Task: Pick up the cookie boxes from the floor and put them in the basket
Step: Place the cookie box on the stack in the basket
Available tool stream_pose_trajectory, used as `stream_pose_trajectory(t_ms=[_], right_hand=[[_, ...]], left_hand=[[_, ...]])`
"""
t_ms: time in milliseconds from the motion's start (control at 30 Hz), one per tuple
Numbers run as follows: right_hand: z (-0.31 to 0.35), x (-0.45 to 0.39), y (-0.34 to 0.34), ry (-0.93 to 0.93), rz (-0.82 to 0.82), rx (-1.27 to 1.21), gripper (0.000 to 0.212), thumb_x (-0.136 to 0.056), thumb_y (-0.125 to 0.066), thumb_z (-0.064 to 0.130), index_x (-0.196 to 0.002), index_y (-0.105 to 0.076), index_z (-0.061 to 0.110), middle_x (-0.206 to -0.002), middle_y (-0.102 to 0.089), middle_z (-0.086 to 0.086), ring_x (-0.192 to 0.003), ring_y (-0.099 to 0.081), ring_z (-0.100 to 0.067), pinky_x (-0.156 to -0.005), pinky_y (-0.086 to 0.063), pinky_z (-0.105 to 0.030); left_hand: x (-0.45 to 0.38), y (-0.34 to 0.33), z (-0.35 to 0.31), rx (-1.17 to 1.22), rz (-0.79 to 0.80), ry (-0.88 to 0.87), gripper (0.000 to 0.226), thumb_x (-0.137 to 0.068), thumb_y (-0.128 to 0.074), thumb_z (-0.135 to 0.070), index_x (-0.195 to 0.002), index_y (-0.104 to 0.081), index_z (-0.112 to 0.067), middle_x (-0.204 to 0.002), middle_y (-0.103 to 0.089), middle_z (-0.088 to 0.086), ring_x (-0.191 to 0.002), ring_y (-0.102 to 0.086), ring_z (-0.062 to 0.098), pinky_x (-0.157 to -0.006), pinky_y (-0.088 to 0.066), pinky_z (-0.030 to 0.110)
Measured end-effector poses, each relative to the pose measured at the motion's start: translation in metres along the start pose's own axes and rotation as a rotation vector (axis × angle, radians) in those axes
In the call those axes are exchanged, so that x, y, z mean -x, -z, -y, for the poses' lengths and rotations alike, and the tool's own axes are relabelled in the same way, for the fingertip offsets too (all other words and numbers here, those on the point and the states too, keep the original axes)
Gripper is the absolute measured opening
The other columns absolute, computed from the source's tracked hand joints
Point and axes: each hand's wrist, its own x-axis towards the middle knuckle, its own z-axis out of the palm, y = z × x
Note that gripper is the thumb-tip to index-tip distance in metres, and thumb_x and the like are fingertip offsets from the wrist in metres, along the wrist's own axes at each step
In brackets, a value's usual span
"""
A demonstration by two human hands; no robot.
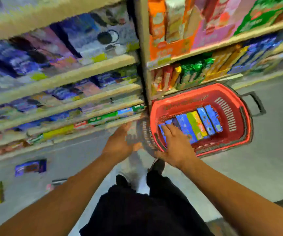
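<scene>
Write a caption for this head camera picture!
Right hand reaches into the red basket of cookie boxes; more boxes wait on the floor.

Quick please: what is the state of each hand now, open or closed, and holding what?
Left hand: too blurred to tell; it is beside the red basket.
Right hand: open, fingers straight, resting on a blue cookie box in the basket.

Bright, even store light falls from overhead, and I see no hard shadows. Heavy motion blur and blocky smearing wreck the shelves (60,68) and my left hand (120,140). The basket (239,106) reads sharpest. The wide lens bends the edges.
</scene>
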Motion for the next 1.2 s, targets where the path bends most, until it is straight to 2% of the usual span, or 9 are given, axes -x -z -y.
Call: stream_pose_trajectory(t_ms=[133,233,333,433,600,867,1033,1200], right_hand=[[0.068,-0.006,-0.016,0.241,0.085,0.118,0.103,-0.066,-0.075,0.053,-0.145,-0.036,-0.001,-0.148,-0.04,-0.02,-0.137,-0.037,-0.036,-0.117,-0.028,-0.044],[0.126,-0.001,-0.037,0.393,0.195,0.235,0.103,-0.074,-0.067,0.059,-0.152,-0.02,0.013,-0.157,-0.023,-0.008,-0.144,-0.023,-0.029,-0.119,-0.02,-0.039],[0.181,0.01,-0.059,0.519,0.271,0.341,0.103,-0.077,-0.064,0.063,-0.154,-0.012,0.019,-0.16,-0.016,-0.004,-0.146,-0.018,-0.027,-0.119,-0.019,-0.04],[0.252,0.036,-0.092,0.651,0.311,0.421,0.102,-0.078,-0.066,0.061,-0.154,-0.012,0.019,-0.16,-0.015,-0.006,-0.145,-0.019,-0.028,-0.118,-0.017,-0.037],[0.344,0.092,-0.154,0.835,0.312,0.479,0.104,-0.074,-0.069,0.061,-0.153,-0.016,0.02,-0.159,-0.018,-0.004,-0.144,-0.023,-0.028,-0.116,-0.024,-0.04],[0.44,0.137,-0.229,0.955,0.382,0.538,0.1,-0.075,-0.067,0.058,-0.152,-0.018,0.019,-0.157,-0.023,-0.003,-0.143,-0.023,-0.025,-0.116,-0.025,-0.039],[0.493,0.139,-0.282,1.004,0.423,0.559,0.093,-0.074,-0.069,0.056,-0.148,-0.026,0.016,-0.149,-0.034,-0.004,-0.136,-0.033,-0.025,-0.11,-0.03,-0.036],[0.559,0.116,-0.341,0.962,0.505,0.581,0.09,-0.071,-0.071,0.053,-0.143,-0.033,0.016,-0.142,-0.042,-0.004,-0.129,-0.041,-0.026,-0.104,-0.037,-0.035]], left_hand=[[0.072,0.019,0.072,0.13,-0.196,0.178,0.087,-0.077,-0.076,-0.038,-0.148,-0.03,-0.021,-0.154,-0.031,-0.001,-0.139,-0.032,0.014,-0.104,-0.02,0.015],[0.139,0.023,0.126,0.208,-0.308,0.29,0.087,-0.078,-0.073,-0.043,-0.15,-0.026,-0.023,-0.155,-0.027,-0.006,-0.142,-0.026,0.012,-0.11,-0.016,0.018],[0.201,0.022,0.171,0.276,-0.442,0.365,0.088,-0.077,-0.075,-0.042,-0.149,-0.029,-0.02,-0.154,-0.03,-0.002,-0.141,-0.029,0.014,-0.113,-0.021,0.023],[0.28,0.017,0.221,0.317,-0.542,0.452,0.087,-0.077,-0.075,-0.04,-0.148,-0.03,-0.018,-0.154,-0.031,0.0,-0.14,-0.031,0.015,-0.11,-0.02,0.02],[0.39,0.005,0.295,0.337,-0.634,0.611,0.085,-0.076,-0.076,-0.04,-0.147,-0.033,-0.019,-0.151,-0.037,0.001,-0.138,-0.036,0.019,-0.11,-0.025,0.027],[0.487,0.007,0.363,0.425,-0.718,0.818,0.086,-0.077,-0.075,-0.04,-0.148,-0.03,-0.022,-0.151,-0.037,0.003,-0.137,-0.037,0.023,-0.107,-0.031,0.03],[0.512,0.021,0.409,0.461,-0.735,0.881,0.084,-0.077,-0.075,-0.04,-0.147,-0.031,-0.024,-0.15,-0.039,0.003,-0.135,-0.04,0.025,-0.107,-0.033,0.033],[0.519,0.051,0.477,0.54,-0.716,0.937,0.089,-0.078,-0.074,-0.041,-0.15,-0.026,-0.023,-0.152,-0.036,0.002,-0.136,-0.038,0.024,-0.107,-0.032,0.031]])
